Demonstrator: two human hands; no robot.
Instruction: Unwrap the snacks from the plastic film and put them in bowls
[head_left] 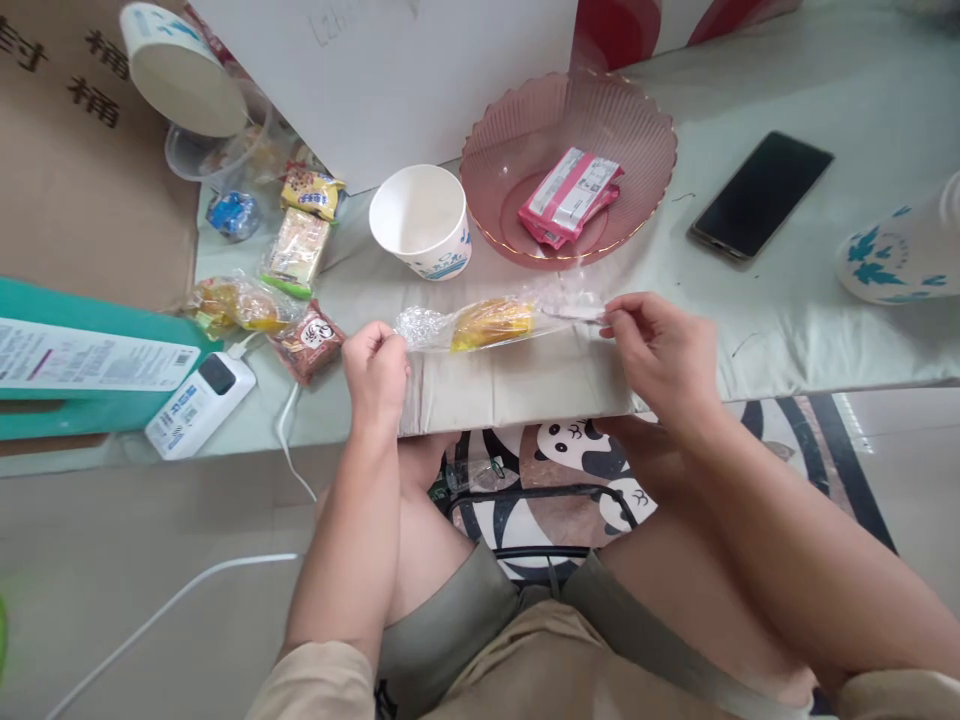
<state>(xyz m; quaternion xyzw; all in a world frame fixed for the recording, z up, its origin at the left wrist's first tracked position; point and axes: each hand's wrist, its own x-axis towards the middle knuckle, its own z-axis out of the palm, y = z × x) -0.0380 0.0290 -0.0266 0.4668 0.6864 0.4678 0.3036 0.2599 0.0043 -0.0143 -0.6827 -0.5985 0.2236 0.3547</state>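
Both hands on one clear plastic wrapper (pixel 431 326), stretched roughly level between them over the near part of the table; yellow food piece (pixel 495 322) sits inside, about mid-length. Left hand (pixel 377 375) has fingers curled tight, gripping the crumpled left end; right hand (pixel 660 350) pinches the other end between thumb and index finger. Can't tell if the wrapper touches the pale tablecloth (pixel 795 325). Just beyond it: white paper cup (pixel 420 215), upright, with blue print, then a pink translucent bowl (pixel 491 165) with fluted wall and scalloped rim, pink-and-white packets (pixel 574 195) stacked inside. Right of bowl: black smartphone (pixel 761 195) lying screen up, dark; another paper cup (pixel 896 255) with blue leaf print at right edge, partly cut off. Near left hand: brown snack packet (pixel 307 340), closest; behind it a clear-wrapped yellowish snack (pixel 244 302), a green-edged snack packet (pixel 296 248), a yellow packet (pixel 312 190), a blue-wrapped item (pixel 232 215). White power bank (pixel 201 405) with white cable (pixel 285 425) lies by the teal box (pixel 90 350), far left.
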